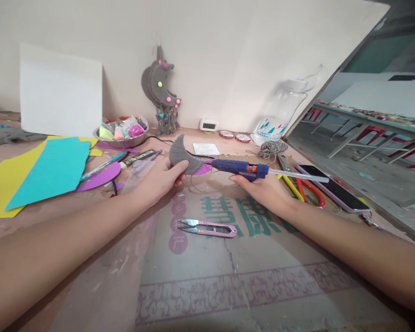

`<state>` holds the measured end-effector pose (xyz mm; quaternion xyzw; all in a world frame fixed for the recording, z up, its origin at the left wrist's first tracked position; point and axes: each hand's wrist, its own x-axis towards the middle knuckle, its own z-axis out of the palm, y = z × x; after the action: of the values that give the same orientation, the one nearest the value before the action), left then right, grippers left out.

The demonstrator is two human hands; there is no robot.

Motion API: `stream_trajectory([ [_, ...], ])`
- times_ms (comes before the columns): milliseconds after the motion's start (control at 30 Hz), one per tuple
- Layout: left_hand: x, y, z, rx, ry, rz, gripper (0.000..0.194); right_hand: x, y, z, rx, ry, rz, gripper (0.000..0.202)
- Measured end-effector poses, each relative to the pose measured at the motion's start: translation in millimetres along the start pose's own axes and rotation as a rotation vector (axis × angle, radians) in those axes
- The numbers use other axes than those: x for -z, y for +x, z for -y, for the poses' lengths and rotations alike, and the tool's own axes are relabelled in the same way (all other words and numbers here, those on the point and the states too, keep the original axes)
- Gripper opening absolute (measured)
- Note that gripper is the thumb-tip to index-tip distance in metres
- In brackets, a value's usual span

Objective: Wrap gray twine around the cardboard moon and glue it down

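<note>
Between the thumb and fingers of my left hand (162, 182) is a crescent moon shape wrapped in grey yarn (185, 156), its purple backing (203, 169) bare at the right end. My right hand (263, 186) grips a blue glue gun (240, 168), fingers around its handle, a clear glue stick (297, 175) jutting from the back. The nozzle points left at the end of the yarn wrapping; whether it touches is too small to tell. A loose yarn strand hangs below the crescent. Pink thread snips (210, 228) lie on the printed plastic sheet (193, 276) nearer me.
Yellow and turquoise sheets (51, 170), pens and a cutter (138, 157) lie left. Behind stand a bowl of pompoms (122, 133), a small clock (208, 125) and a plastic jar (280, 113). A yarn ball (272, 150), orange-handled scissors (311, 193) and a phone (334, 188) are right. A finished-looking moon ornament (161, 87) hangs on the wall.
</note>
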<state>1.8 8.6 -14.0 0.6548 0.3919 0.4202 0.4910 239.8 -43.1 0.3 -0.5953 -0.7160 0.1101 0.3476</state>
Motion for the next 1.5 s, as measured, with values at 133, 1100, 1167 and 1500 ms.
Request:
stream_trajectory([
  [133,-0.1,0,-2,0.001,0.017,0.004,0.026,-1,0,0,-0.008,0.019,-0.032,0.028],
  [1100,-1.7,-1,-5,0.047,-0.038,-0.014,0.025,-4,-2,-7,0.020,0.037,-0.037,0.029],
  [1167,-1.6,0,-4,0.056,-0.076,-0.019,0.025,-1,1,-5,0.003,0.043,-0.081,0.028],
  [1500,-2.5,0,-1,0.073,-0.098,-0.026,0.027,18,23,-15,-0.119,0.153,-0.176,0.040],
])
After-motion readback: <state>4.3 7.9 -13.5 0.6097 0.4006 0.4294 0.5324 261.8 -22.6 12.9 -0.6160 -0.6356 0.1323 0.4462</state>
